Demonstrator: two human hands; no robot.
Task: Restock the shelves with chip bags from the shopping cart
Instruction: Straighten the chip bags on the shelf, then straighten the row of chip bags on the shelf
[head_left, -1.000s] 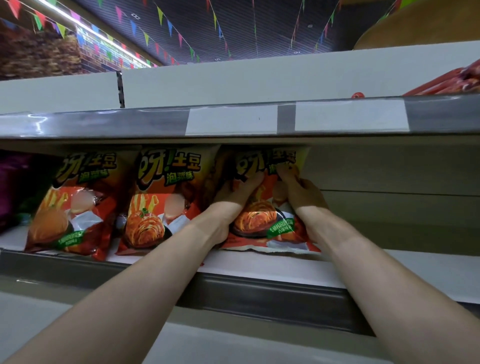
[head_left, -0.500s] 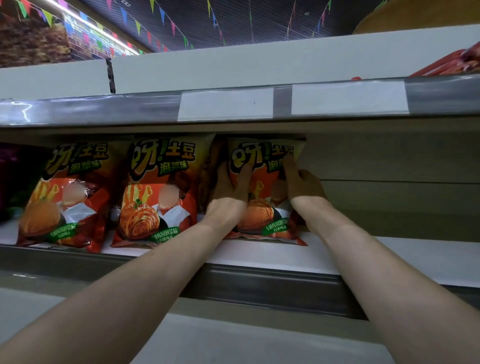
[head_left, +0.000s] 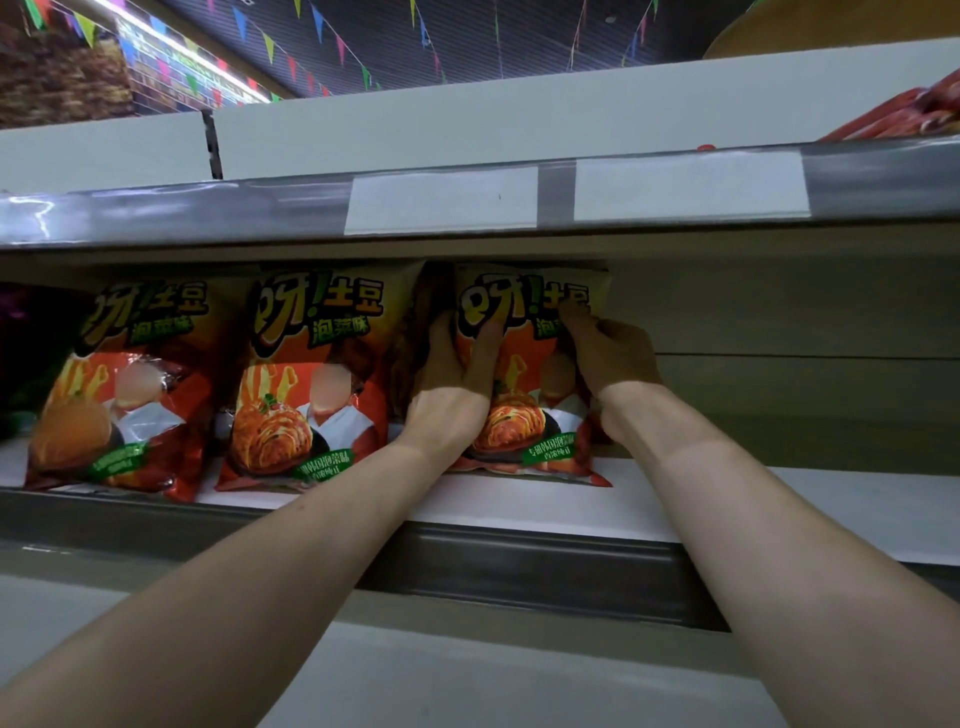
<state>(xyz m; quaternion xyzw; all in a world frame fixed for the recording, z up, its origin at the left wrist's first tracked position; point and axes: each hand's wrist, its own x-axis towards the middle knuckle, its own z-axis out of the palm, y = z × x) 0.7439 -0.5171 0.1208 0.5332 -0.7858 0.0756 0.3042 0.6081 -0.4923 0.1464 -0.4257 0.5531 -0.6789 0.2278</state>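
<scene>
Two bare forearms are reaching up from the near edge to the shelf (head_left: 519, 506). The left hand (head_left: 449, 387) and right hand (head_left: 610, 358) are clasping the rightmost chip bag (head_left: 524, 415) by its two sides, each grip closed on the bag, which is standing upright on the white shelf board. A middle chip bag (head_left: 306, 379) and a left chip bag (head_left: 119, 389) are standing beside it in one row. Above, two blank price labels (head_left: 441, 200) are sitting on the upper shelf rail. Beyond, coloured pennants (head_left: 267, 47) are hanging below the dark ceiling.
</scene>
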